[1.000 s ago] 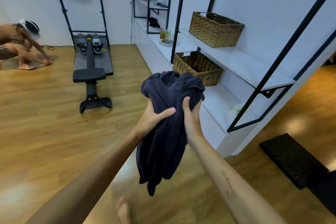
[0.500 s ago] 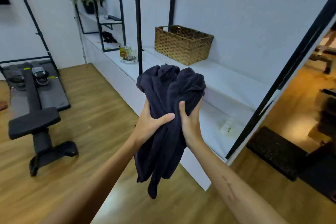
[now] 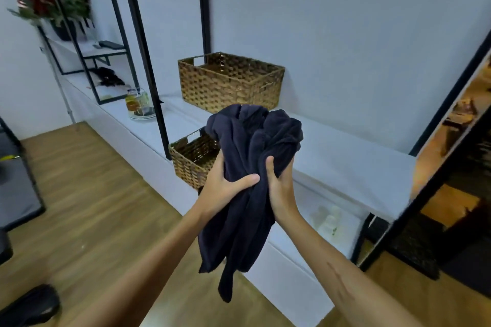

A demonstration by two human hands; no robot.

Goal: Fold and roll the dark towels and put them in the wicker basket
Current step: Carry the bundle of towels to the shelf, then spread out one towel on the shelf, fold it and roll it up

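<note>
**We stepped closer to the shelves with the towels in hand**

Since half a second earlier our view had swung nearer the shelving: the lower wicker basket (image 3: 191, 159), hidden behind the bundle before, came into sight at its left, and the workout bench slid almost out of frame at the left edge. Our grip on the cloth had not changed.

The white shelf unit (image 3: 345, 156) with its black frame ran across the scene above the wooden floor (image 3: 87, 202). On its upper shelf stood the upper wicker basket (image 3: 229, 81), against the wall and well apart from our hands. The lower one sat on the ledge beneath, just behind our left wrist.

We held the dark towels (image 3: 249, 183) as one crumpled bundle in the air, in front of the shelf edge; the bunched top rose above our fingers and loose ends hung down between our forearms. Our left hand (image 3: 225, 186) gripped the bundle from the left, thumb curled across its front. Our right hand (image 3: 281, 183) clasped it from the right, thumb pressed up along the cloth, fingers wrapped behind.

Farther left on the ledge stood a tray of small glass bottles (image 3: 139, 103).
</note>
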